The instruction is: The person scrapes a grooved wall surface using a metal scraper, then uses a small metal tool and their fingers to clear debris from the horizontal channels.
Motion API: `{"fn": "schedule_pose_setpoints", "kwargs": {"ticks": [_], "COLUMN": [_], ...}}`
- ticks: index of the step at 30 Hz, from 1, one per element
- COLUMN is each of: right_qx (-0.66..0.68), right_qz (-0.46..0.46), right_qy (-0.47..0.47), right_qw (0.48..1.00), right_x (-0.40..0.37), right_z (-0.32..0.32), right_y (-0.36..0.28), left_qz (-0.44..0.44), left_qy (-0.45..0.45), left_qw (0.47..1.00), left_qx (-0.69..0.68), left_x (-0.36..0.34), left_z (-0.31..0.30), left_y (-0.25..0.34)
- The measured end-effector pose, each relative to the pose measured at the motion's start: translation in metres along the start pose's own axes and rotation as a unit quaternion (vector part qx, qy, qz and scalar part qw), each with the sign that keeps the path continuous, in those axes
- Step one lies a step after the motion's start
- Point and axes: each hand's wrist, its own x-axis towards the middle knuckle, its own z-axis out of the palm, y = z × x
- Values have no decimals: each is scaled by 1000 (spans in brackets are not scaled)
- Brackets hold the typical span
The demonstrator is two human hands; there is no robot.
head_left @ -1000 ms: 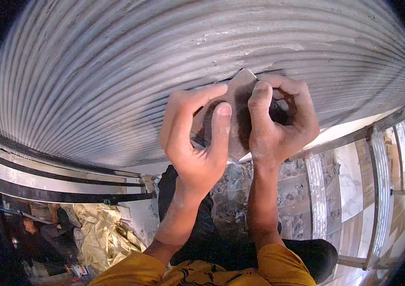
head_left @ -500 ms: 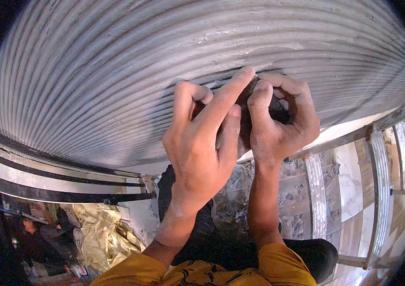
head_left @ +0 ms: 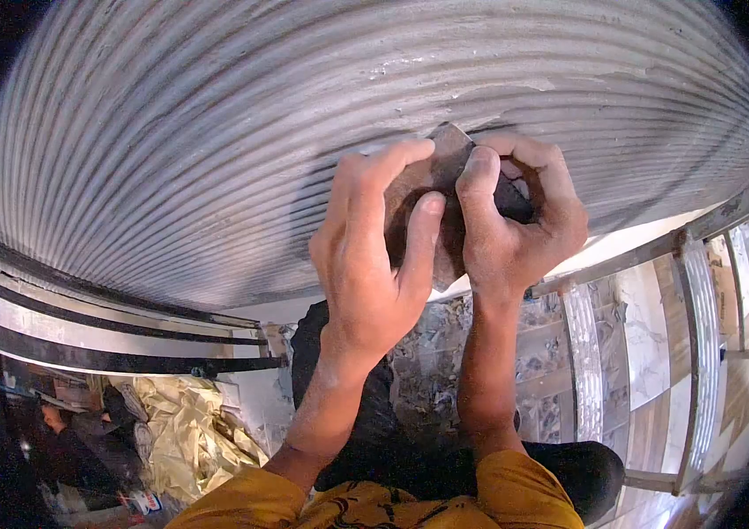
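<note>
A brown and dark-grey piece of sandpaper (head_left: 452,154), bent and creased, is between my two hands, close in front of the grey ribbed panel (head_left: 322,97). My left hand (head_left: 366,238) grips its left side, thumb on the near face and fingers curled over the top. On the other side, my right hand (head_left: 516,225) pinches the sheet between thumb and curled forefinger. Pale dust coats the fingertips of both hands. Part of the sheet is hidden behind my fingers.
Metal frame bars (head_left: 696,353) run at the right, over tiles. Debris litters the floor (head_left: 432,379) below. Crumpled gold sheeting (head_left: 189,441) lies at lower left, near a person in dark clothing (head_left: 83,450). Black-and-white rails (head_left: 119,348) border the panel's left end.
My left forefinger, stretched across the sandpaper before, has bent back to the left, uncovering more of the sheet's upper corner. My right hand keeps its pinch almost in place.
</note>
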Motion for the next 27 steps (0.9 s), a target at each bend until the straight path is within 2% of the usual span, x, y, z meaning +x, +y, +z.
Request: {"fn": "schedule_pose_setpoints", "kwargs": {"ticks": [4,7,13,15,20,22,23,24,26,27], "right_qx": [-5,-13,36,39,90,110,115,120,130,139], "right_qz": [14,-16,28,84,148,172,149,126,125,124], "right_qy": [-1,0,-1,-12,1,-2,10,23,37,49], "right_qw": [1000,1000,999,996,985,979,982,984,983,981], "right_x": [1,2,-3,-6,-15,-18,-21,-23,-22,-22], "right_z": [0,0,4,2,7,9,12,13,15,15], "right_y": [-3,-2,-5,-12,-19,-19,-16,-14,-12,-12], "left_qz": [9,13,-20,-8,0,-182,-209,-208,-183,-151], "left_qy": [0,4,10,9,27,71,63,62,59,36], "left_qw": [1000,1000,1000,1000,997,980,972,972,965,981], "left_qx": [-4,0,6,21,71,-33,-91,-91,-177,-118], "left_x": [-1,0,2,5,2,0,-3,-7,-13,-14], "left_z": [2,1,-8,-10,-15,-18,-19,-18,-14,-14], "left_y": [-5,-4,5,6,13,25,24,23,22,24]}}
